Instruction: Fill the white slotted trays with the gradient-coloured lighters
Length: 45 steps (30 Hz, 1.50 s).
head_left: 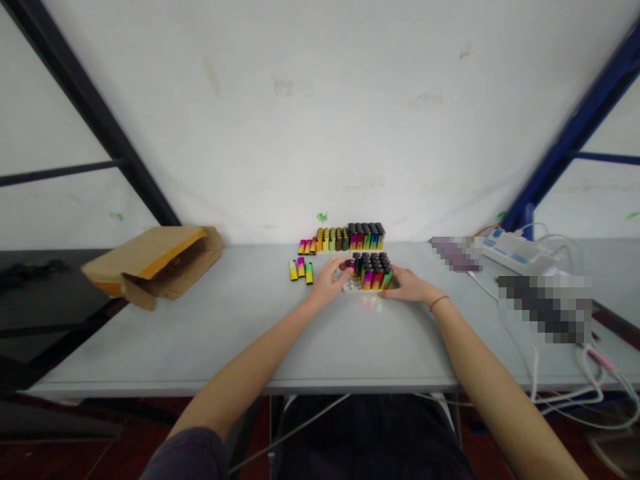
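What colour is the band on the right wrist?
Red, a thin band just behind the right hand; head view.

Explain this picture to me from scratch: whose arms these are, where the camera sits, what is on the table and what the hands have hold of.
There is no machine here. The two bare arms belong to one person, and the single picture comes from a camera worn on that person's head, looking forward and down, so the arms reach in from the bottom edge.

The grey table stands against a white wall. Both hands meet at a small tray of colourful lighters standing upright with dark tops: the left hand cups its left side, the right hand its right side. How firm the grip is cannot be made out.

Behind it stands a longer row of lighters, and three loose lighters lie to the left. Far left is an open cardboard box. On the right sit a white power strip and white cables, plus two blurred-out items.
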Each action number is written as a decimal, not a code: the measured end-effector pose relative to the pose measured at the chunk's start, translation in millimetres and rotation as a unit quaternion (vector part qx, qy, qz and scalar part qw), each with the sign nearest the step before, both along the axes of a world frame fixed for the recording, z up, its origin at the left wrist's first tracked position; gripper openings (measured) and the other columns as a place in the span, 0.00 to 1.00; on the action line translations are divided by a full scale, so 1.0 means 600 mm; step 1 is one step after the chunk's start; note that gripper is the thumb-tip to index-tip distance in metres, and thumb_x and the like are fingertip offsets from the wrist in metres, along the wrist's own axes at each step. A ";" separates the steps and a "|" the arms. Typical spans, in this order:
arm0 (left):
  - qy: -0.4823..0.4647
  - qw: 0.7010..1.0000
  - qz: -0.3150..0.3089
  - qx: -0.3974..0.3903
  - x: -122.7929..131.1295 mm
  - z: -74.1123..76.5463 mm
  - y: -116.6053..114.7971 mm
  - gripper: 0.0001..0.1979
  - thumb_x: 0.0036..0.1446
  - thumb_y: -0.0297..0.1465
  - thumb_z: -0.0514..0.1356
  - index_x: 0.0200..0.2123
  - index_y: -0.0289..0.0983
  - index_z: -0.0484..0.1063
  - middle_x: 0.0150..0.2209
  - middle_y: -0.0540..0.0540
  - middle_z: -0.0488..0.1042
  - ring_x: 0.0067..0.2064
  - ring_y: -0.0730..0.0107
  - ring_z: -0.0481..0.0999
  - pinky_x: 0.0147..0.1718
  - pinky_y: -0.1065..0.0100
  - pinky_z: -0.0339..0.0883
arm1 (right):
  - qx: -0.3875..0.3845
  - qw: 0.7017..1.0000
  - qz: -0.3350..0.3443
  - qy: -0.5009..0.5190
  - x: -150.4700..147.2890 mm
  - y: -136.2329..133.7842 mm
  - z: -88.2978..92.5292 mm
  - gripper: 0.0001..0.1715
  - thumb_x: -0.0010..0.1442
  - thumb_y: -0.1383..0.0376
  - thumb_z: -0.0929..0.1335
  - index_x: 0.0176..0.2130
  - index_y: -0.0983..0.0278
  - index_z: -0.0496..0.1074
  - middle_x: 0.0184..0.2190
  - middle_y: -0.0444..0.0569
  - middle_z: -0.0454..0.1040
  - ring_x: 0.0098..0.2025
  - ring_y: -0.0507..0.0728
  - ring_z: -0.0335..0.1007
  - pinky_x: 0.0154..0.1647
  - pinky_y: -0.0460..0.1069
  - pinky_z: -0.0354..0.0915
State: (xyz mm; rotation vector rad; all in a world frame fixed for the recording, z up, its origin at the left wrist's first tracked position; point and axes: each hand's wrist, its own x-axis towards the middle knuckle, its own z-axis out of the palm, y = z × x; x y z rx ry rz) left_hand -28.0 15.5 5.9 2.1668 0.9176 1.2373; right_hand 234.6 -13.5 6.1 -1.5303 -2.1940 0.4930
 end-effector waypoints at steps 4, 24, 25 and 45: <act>0.018 0.999 -0.008 -0.030 0.004 -0.009 0.001 0.15 0.64 0.36 0.57 0.51 0.38 0.74 0.45 0.43 0.76 0.44 0.65 0.75 0.50 0.62 0.69 | -0.003 1.000 0.005 -0.009 0.000 0.001 0.000 0.41 0.50 0.52 0.74 0.60 0.61 0.67 0.61 0.56 0.70 0.62 0.71 0.66 0.63 0.66 0.59; 0.353 0.892 0.274 0.068 -0.029 0.039 0.002 0.22 0.66 0.39 0.52 0.59 0.35 0.69 0.55 0.33 0.73 0.57 0.47 0.67 0.54 0.52 0.59 | -0.007 1.000 0.001 -0.028 0.002 0.004 -0.003 0.40 0.51 0.50 0.73 0.59 0.63 0.68 0.60 0.58 0.71 0.60 0.71 0.67 0.64 0.65 0.59; 0.385 0.868 0.308 0.052 -0.040 0.042 0.006 0.22 0.66 0.39 0.53 0.56 0.34 0.72 0.56 0.32 0.72 0.58 0.45 0.66 0.53 0.51 0.59 | -0.005 1.000 0.000 -0.029 0.002 0.005 -0.004 0.40 0.51 0.50 0.73 0.58 0.64 0.68 0.59 0.59 0.71 0.60 0.71 0.67 0.64 0.65 0.58; -0.104 0.955 0.154 -0.230 -0.031 0.021 0.042 0.15 0.65 0.42 0.51 0.36 0.37 0.69 0.34 0.43 0.76 0.33 0.64 0.78 0.37 0.62 0.71 | -0.007 1.000 0.003 -0.030 0.001 0.003 -0.002 0.42 0.51 0.50 0.73 0.60 0.65 0.67 0.61 0.60 0.69 0.62 0.71 0.65 0.65 0.65 0.58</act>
